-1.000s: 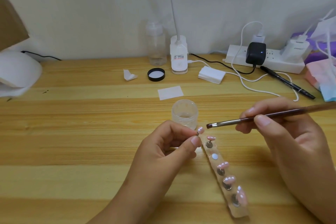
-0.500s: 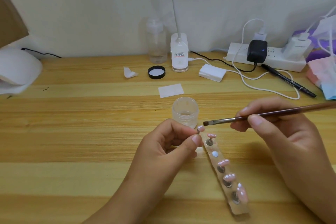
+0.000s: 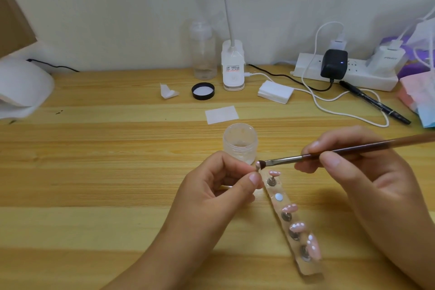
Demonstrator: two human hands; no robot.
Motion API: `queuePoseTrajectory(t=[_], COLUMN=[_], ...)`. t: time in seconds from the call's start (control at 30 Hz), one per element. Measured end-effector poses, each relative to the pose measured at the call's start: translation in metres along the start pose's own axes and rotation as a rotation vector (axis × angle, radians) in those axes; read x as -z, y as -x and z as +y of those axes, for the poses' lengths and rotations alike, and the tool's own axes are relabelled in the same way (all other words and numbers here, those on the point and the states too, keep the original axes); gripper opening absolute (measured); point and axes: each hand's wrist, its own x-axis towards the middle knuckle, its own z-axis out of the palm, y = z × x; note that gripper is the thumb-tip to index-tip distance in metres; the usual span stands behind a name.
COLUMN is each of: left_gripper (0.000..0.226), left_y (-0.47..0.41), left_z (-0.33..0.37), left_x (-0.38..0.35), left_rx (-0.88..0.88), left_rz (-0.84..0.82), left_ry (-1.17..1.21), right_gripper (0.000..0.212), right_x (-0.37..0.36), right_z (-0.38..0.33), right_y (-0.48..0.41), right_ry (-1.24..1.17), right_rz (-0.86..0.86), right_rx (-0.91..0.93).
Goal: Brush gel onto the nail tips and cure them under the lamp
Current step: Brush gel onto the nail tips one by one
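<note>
My left hand (image 3: 219,186) pinches a small pink nail tip (image 3: 258,166) on its stand between thumb and fingers. My right hand (image 3: 360,172) grips a brown-handled brush (image 3: 341,152), whose bristle end touches that nail tip. Just behind stands an open clear gel jar (image 3: 240,142). A clear holder strip (image 3: 289,223) lies on the table below the brush, carrying several pink nail tips and one bare round magnet spot. The white curing lamp (image 3: 22,87) sits at the far left edge.
At the back stand a clear bottle (image 3: 203,50), a white desk lamp base (image 3: 233,66), a black jar lid (image 3: 203,91), a stack of white pads (image 3: 275,92), a power strip (image 3: 346,70) with cables, and a black pen (image 3: 374,105). A white wipe (image 3: 221,114) lies behind the jar.
The brush tip has moved left and down until it touches the nail tip held in my left hand. My left hand has stayed almost in place.
</note>
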Motion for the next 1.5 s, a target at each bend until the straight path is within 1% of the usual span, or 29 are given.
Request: queuePoseTrajectory(t=[0.13,0.23,0.27,0.33,0.4,0.47,0.7,0.73,0.8,0.87,1.0,1.07,1.13,1.2,1.3,1.37,1.4,1.5], left_gripper=[0.002,0.001,0.002,0.003,0.005,0.009,0.007,0.009,0.009,0.006,0.007,0.012,0.009,0.006,0.007,0.006,0.005,0.008], left_y=[0.0002,0.0003,0.0003,0.0,-0.0002,-0.0005,-0.0005,-0.0003,-0.0009,-0.0013,-0.0011,-0.0004,-0.0005,-0.0013,-0.0015,-0.0008,-0.0004,0.0001], left_z=[0.0,0.0,-0.0003,-0.0008,-0.001,-0.0018,-0.0034,-0.0037,-0.0036,-0.0031,-0.003,-0.0033,-0.0038,-0.0042,-0.0039,-0.0033,-0.003,-0.0028], left_x=[-0.0003,-0.0007,-0.0007,-0.0001,0.0008,0.0009,0.0014,0.0016,0.0011,0.0011,0.0012,0.0011,0.0011,0.001,0.0009,0.0013,0.0015,0.002], left_rx=[-0.003,-0.005,-0.007,-0.016,-0.026,-0.039,-0.042,-0.045,-0.046,-0.041,-0.044,-0.046,-0.042,-0.043,-0.046,-0.045,-0.045,-0.043], left_rz=[0.004,-0.002,-0.004,-0.004,-0.007,-0.007,0.004,0.004,0.003,0.004,-0.003,-0.008,-0.001,0.005,0.001,-0.002,-0.006,-0.008], left_ry=[-0.004,0.005,0.007,0.001,-0.013,-0.026,-0.049,-0.05,-0.054,-0.047,-0.039,-0.049,-0.06,-0.07,-0.081,-0.088,-0.089,-0.097], right_gripper=[0.013,0.016,0.014,0.003,0.026,0.033,0.029,0.025,0.01,0.004,0.009,0.004,0.023,0.028,0.022,0.011,0.009,0.009], right_x=[0.0009,0.0033,0.0034,0.0046,0.0066,0.0061,0.003,0.0017,0.0017,0.0024,0.0032,0.0037,0.0046,0.004,0.0035,0.0044,0.0046,0.0072], right_z=[0.0031,0.006,0.0053,0.0048,0.0056,0.0056,0.0037,0.0019,0.0021,0.004,0.007,0.0056,0.0045,0.0033,0.0041,0.0065,0.0069,0.0085], right_y=[-0.0014,-0.0023,-0.0033,-0.0042,-0.0044,-0.0046,-0.0021,-0.002,-0.0016,-0.0012,-0.0037,-0.0044,-0.0029,-0.0011,-0.0002,-0.0016,-0.0024,-0.0045], right_ry=[0.033,0.051,0.033,-0.021,-0.053,-0.062,-0.042,-0.044,-0.031,-0.011,0.001,-0.03,-0.036,-0.029,-0.012,-0.014,-0.013,-0.033], right_rz=[0.038,0.071,0.082,0.072,0.048,0.037,-0.014,-0.02,-0.018,-0.004,0.055,0.047,0.023,-0.002,-0.035,-0.011,0.008,0.047], right_rx=[-0.02,-0.001,0.009,0.029,0.017,0.003,0.028,0.029,0.028,0.03,0.043,0.053,0.052,0.044,0.048,0.032,0.027,0.022])
